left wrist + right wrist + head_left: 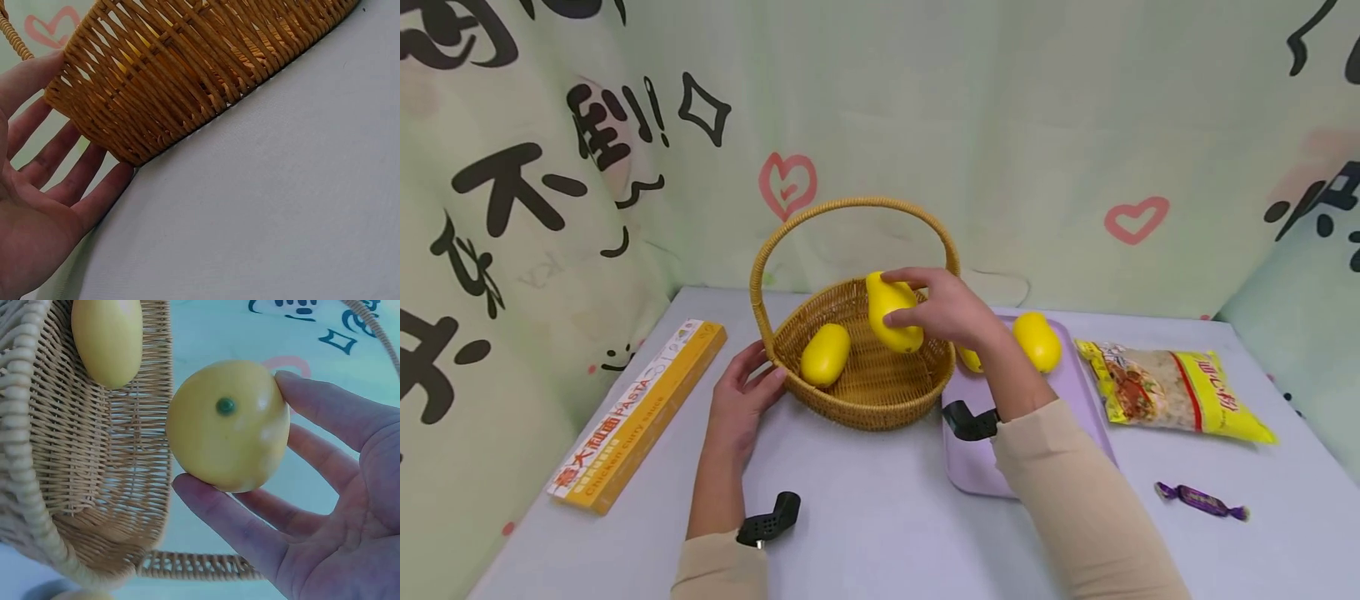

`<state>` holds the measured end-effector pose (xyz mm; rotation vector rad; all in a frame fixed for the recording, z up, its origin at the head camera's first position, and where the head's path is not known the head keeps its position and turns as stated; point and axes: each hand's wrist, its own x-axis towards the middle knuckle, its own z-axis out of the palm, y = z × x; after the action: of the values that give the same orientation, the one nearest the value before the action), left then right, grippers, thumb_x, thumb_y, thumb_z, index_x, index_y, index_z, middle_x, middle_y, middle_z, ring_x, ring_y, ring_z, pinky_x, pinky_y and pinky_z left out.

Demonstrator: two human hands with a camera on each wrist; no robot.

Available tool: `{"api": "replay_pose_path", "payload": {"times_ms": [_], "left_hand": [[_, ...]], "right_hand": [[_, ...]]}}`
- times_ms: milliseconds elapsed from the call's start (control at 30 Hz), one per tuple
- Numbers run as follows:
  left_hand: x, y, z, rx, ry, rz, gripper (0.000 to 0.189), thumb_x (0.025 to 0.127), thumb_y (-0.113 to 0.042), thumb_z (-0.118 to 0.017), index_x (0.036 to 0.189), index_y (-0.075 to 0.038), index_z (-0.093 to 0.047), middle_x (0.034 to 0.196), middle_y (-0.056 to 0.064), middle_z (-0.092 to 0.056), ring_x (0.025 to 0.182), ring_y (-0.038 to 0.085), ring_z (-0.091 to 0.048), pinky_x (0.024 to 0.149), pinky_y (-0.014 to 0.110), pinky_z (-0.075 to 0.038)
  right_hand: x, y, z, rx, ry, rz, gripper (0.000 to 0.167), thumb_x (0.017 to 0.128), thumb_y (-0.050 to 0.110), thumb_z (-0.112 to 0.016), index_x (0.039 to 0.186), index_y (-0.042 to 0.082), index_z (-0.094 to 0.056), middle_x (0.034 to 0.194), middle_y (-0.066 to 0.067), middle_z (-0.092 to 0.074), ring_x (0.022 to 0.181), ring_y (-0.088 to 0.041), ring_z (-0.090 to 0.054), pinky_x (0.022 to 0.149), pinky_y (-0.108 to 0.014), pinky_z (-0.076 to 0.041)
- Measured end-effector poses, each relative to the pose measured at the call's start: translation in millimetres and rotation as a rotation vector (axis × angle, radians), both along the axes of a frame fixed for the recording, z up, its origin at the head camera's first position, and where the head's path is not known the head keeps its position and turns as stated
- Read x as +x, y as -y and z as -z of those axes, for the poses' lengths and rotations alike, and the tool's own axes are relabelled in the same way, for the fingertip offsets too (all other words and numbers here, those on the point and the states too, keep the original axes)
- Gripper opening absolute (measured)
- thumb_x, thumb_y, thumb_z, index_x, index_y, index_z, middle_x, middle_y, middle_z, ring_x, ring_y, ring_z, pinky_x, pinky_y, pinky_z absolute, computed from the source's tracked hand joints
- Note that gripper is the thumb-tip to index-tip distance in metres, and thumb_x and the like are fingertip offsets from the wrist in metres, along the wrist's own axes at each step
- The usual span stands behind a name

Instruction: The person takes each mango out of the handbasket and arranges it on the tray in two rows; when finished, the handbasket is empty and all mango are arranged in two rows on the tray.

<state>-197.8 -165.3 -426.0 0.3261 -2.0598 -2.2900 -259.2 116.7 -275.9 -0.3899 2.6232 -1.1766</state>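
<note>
In the head view my right hand (951, 308) holds a yellow pear-shaped fruit (901, 337) above the wicker basket (865, 417). The right wrist view shows the held fruit's rounded end with a green dot, thumb and fingers round its sides. Another yellow fruit (825, 354) lies inside the basket at the left. My left hand (748, 396) touches the basket's left end. Seen from the left wrist, the thumb rests at the rim and the other fingers spread, fairly straight, against the woven wall.
Beside the basket, a lilac tray (970, 467) bears two more yellow fruits (1037, 340), one mostly hidden behind my right arm. A yellow food packet (1172, 387) and a purple wrapped candy (1202, 501) lie farther right. At the left lies a pasta box (640, 417). The basket's tall handle (865, 202) arches overhead.
</note>
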Motion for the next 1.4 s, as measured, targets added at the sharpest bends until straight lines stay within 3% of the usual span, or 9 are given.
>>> {"api": "replay_pose_path", "payload": {"times_ms": [433, 533, 633, 900, 1200, 1400], "left_hand": [[4.2, 3.9, -0.1, 0.010, 0.023, -0.006, 0.068, 0.096, -0.024, -0.076, 0.156, -0.029, -0.045, 0.158, -0.001, -0.046, 0.140, 0.018, -0.051, 0.103, 0.024, -0.054], [4.7, 4.3, -0.8, 0.011, 0.021, -0.007, 0.068, 0.096, -0.024, -0.076, 0.156, -0.029, -0.045, 0.158, -0.001, -0.046, 0.140, 0.018, -0.051, 0.102, 0.022, -0.055], [4.6, 4.1, -0.9, 0.017, 0.021, -0.008, 0.068, 0.096, -0.023, -0.075, 0.156, -0.029, -0.045, 0.158, -0.001, -0.046, 0.140, 0.019, -0.051, 0.102, 0.022, -0.055], [3.8, 3.2, -1.6, 0.014, 0.017, -0.012, 0.067, 0.097, -0.020, -0.074, 0.157, -0.029, -0.044, 0.158, 0.000, -0.046, 0.140, 0.019, -0.052, 0.105, 0.026, -0.054], [2.3, 1.2, -1.7, 0.017, 0.007, -0.002, 0.068, 0.097, -0.020, -0.074, 0.157, -0.029, -0.044, 0.159, 0.000, -0.045, 0.140, 0.019, -0.052, 0.104, 0.026, -0.054], [1.8, -1.3, -2.4, 0.017, 0.007, 0.001, 0.067, 0.097, -0.021, -0.075, 0.156, -0.030, -0.044, 0.159, 0.000, -0.045, 0.140, 0.019, -0.052, 0.103, 0.025, -0.054]], "right_hand": [[18.4, -13.0, -5.3, -0.002, -0.009, -0.008, 0.061, 0.092, 0.023, -0.077, 0.148, 0.029, -0.056, 0.150, -0.010, -0.048, 0.081, -0.031, -0.062, 0.072, -0.035, -0.057], [22.6, -16.6, -5.7, -0.005, -0.010, -0.015, 0.060, 0.092, 0.021, -0.077, 0.148, 0.029, -0.056, 0.150, -0.010, -0.048, 0.087, -0.029, -0.063, 0.075, -0.036, -0.057], [26.9, -19.6, -6.9, -0.008, -0.007, -0.014, 0.060, 0.092, 0.021, -0.077, 0.148, 0.029, -0.057, 0.151, -0.009, -0.048, 0.103, -0.029, -0.063, 0.078, -0.035, -0.057], [38.2, -28.9, -11.3, -0.018, 0.002, 0.011, 0.059, 0.091, 0.022, -0.076, 0.146, 0.030, -0.058, 0.153, -0.009, -0.046, 0.130, -0.038, -0.057, 0.090, -0.041, -0.058], [51.8, -44.0, -10.6, -0.048, 0.023, 0.044, 0.061, 0.092, 0.022, -0.077, 0.149, 0.027, -0.056, 0.157, -0.012, -0.041, 0.128, -0.040, -0.059, 0.075, -0.035, -0.062], [58.6, -55.7, -7.5, -0.032, 0.001, 0.070, 0.062, 0.092, 0.022, -0.078, 0.150, 0.024, -0.054, 0.156, -0.013, -0.045, 0.124, -0.039, -0.062, 0.073, -0.033, -0.062]]}}
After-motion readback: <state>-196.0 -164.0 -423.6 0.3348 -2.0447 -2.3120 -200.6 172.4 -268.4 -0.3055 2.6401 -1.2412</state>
